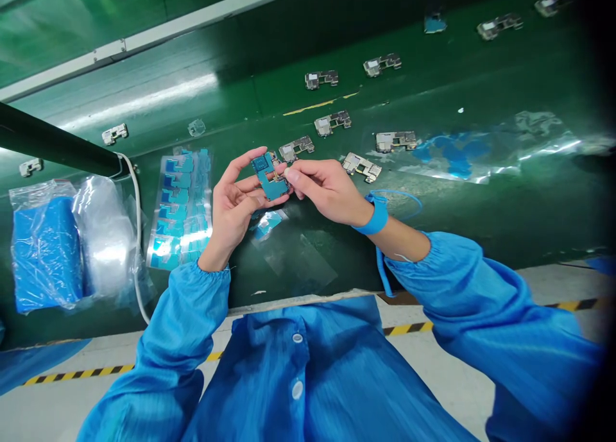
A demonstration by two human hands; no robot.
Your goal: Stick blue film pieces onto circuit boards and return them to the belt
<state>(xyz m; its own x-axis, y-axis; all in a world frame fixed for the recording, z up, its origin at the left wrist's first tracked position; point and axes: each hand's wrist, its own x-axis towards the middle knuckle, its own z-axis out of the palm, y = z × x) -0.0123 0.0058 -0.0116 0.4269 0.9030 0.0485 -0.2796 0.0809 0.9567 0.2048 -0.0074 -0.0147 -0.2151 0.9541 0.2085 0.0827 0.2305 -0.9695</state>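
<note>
My left hand [235, 204] holds a small circuit board [274, 190] by its edges, fingers behind and thumb at the lower side. Blue film covers much of the board's face. My right hand [320, 188] is closed in a pinch at the board's right edge; whether a bit of film is also between its fingertips is hidden. A blue wrist strap [378, 215] with a coiled cord circles my right wrist. Below the board lies a small clear sheet with blue film [267, 224]. Just beyond my hands rest bare circuit boards, one [297, 149] behind the held board and another [362, 167] to the right.
Film sheets [180, 204] with blue cut pieces lie left of my left hand. Further left are a bagged blue bundle [47, 253], a white cable [139, 237] and a dark post [58, 137]. Several boards run along the green bench [481, 211], with clear film [452, 156] at right.
</note>
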